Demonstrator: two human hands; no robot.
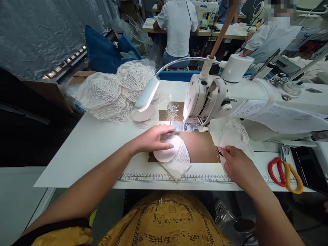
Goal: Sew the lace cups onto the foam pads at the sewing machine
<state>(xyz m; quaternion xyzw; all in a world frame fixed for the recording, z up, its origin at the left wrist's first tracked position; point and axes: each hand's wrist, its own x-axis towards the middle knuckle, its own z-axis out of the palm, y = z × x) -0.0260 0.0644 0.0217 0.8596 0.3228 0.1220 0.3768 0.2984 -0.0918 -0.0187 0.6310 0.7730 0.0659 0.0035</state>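
My left hand [153, 139] half open, over white lace-trimmed fabric cup [170, 152]; my right hand [236, 163] pinched closed on thin dark tool [219, 152].

Dark tool [219, 152]: hiding mostly inside the right hand [237, 166], possibly snips
Sewing machine [260, 89]: running past the right edge
Paper notes [287, 114]: showing writing too small for reading

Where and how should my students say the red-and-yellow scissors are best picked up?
Probably by the red loop and yellow loop of the scissors, from the person's side, with the right hand once free of its small dark tool. The loops lie at the table's front edge, facing the person; the metal end points away.
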